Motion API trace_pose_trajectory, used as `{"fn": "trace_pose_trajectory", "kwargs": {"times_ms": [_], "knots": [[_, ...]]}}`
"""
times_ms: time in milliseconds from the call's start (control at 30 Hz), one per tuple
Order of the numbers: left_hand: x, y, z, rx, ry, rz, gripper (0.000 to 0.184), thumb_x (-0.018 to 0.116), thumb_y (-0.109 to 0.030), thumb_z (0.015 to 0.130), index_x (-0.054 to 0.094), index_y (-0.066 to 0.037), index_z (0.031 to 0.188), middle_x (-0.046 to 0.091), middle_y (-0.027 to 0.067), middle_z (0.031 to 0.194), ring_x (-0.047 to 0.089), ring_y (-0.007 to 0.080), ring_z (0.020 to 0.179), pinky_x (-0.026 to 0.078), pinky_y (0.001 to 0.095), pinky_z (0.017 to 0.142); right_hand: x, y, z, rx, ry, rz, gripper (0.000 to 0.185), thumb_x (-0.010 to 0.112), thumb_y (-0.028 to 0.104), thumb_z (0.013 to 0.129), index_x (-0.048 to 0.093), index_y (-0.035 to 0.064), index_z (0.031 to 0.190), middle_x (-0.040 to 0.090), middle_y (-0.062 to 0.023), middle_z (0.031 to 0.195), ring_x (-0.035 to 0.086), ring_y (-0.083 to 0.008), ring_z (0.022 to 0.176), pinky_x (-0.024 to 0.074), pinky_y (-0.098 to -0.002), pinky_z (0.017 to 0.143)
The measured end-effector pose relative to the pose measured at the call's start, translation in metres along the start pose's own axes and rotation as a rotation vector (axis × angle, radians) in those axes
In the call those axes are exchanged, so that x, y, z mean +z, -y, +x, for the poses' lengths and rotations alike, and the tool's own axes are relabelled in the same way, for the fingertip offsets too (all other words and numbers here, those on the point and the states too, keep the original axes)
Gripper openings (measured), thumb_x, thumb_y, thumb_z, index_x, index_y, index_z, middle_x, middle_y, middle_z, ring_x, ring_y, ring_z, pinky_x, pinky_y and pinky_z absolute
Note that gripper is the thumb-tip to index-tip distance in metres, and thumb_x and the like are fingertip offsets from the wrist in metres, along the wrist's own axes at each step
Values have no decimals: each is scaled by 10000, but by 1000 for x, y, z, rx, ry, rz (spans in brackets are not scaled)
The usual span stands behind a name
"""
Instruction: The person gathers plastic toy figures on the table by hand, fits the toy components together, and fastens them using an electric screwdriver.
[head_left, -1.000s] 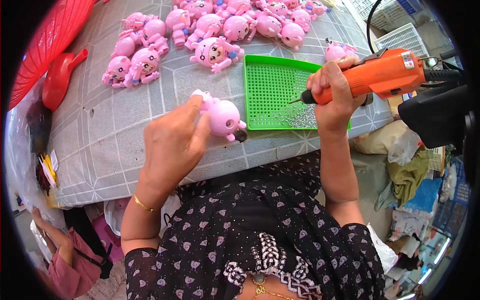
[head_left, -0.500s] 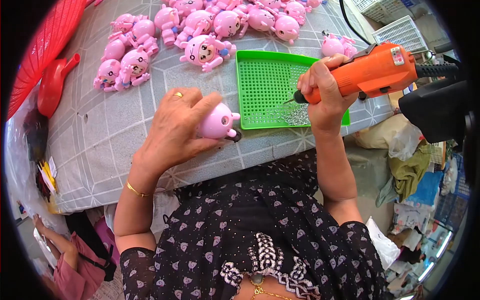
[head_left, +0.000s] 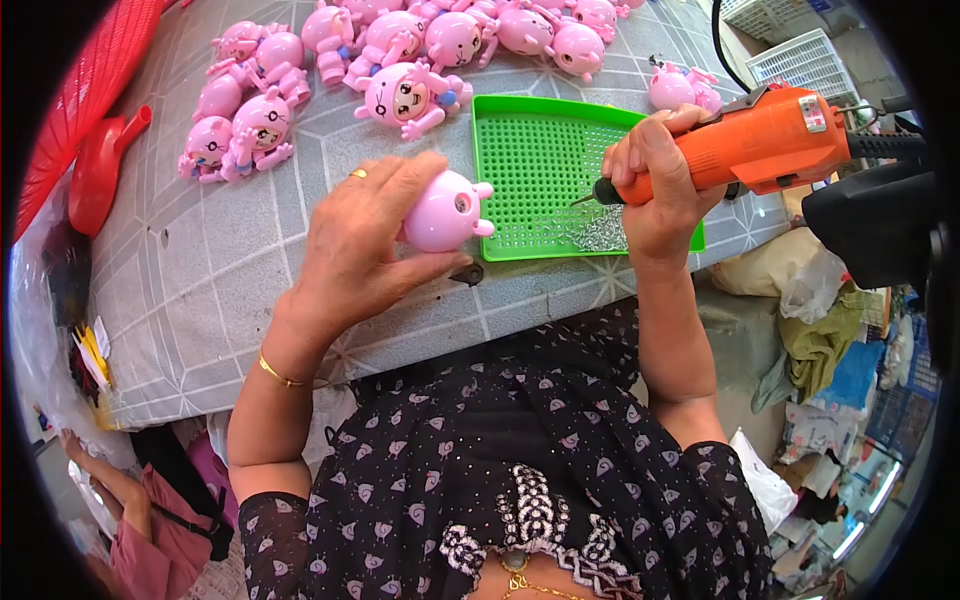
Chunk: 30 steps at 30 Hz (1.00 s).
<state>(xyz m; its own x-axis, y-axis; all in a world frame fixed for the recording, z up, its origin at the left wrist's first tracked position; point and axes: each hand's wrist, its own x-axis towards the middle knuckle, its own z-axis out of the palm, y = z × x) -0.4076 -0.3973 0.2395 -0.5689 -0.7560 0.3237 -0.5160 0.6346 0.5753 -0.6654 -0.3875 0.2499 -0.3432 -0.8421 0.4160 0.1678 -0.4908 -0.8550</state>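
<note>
My left hand is closed around a pink toy figure, whose round head shows a dark hole facing up. The toy's body is hidden under my palm. A small black piece lies on the table just below my thumb. In my right hand is an orange electric screwdriver, its thin bit pointing left over a green perforated tray. A heap of small silver screws lies in the tray's near right part, beneath the bit.
Several finished-looking pink toys are piled along the far side, and one more pink toy lies right of the tray. A red funnel-like plastic piece stands at the left edge. Another person is at lower left.
My left hand has lifted and turned the toy slightly up and right, so the hole in its head shows more. The screwdriver has shifted a little to the right.
</note>
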Motion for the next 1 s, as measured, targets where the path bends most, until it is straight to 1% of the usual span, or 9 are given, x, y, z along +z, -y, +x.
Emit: {"fn": "trace_pose_trajectory", "kwargs": {"times_ms": [167,300,367,400,433,500,600,933,1000], "knots": [[0,5,5,-2,109,-53,719,892,-252,622,617,-22,1245,667,197,1157,642,360,1064,499,435,923,2,5,3,4,33,-18,158,673,29,889,525,22,834,547,-34,624,532,-106,495,460,-251,499],[-1,9,9,16,166,-75,706,883,-250,619,623,-23,1235,670,187,1139,645,350,1029,491,433,906,5,17,10,-1,48,81,114,642,35,901,531,17,884,520,-36,629,495,-116,489,463,-282,518],[-1,10,9,21,160,-83,704,883,-243,615,624,-24,1231,671,182,1121,646,348,1012,493,429,894,9,25,13,20,76,174,111,633,46,909,524,31,923,529,-41,674,497,-119,505,468,-300,529],[0,10,9,24,155,-92,701,883,-235,611,624,-24,1228,672,176,1102,647,346,995,494,425,881,9,27,13,27,119,197,120,617,65,921,506,61,966,522,-39,713,491,-123,519,472,-319,550],[1,11,9,22,153,-90,701,883,-235,611,624,-24,1228,672,176,1102,647,346,995,494,425,881,12,28,14,27,122,199,120,617,65,921,506,61,966,522,-39,713,491,-123,519,472,-319,550],[3,12,7,43,115,-110,702,885,-230,602,625,-27,1222,670,166,1073,646,341,973,496,420,871,20,29,14,29,222,228,67,504,163,1000,483,101,1014,457,-7,713,454,-118,536,446,-310,569],[6,14,5,48,81,-112,691,883,-225,604,627,-28,1215,669,168,1067,645,343,969,498,418,861,35,29,13,24,259,288,82,493,181,1009,480,100,1015,451,-3,706,452,-114,531,446,-309,564],[9,10,1,-1,63,-117,671,871,-209,610,622,-21,1204,663,178,1068,637,361,955,494,426,846,55,10,10,16,307,296,85,508,187,1000,478,113,1031,462,-7,711,457,-121,525,449,-312,569],[9,9,0,-19,59,-88,666,861,-196,610,620,-17,1204,664,177,1079,635,362,965,491,427,854,61,9,8,55,189,365,121,593,58,947,496,85,1013,512,-24,692,470,-108,495,452,-291,513]]}}
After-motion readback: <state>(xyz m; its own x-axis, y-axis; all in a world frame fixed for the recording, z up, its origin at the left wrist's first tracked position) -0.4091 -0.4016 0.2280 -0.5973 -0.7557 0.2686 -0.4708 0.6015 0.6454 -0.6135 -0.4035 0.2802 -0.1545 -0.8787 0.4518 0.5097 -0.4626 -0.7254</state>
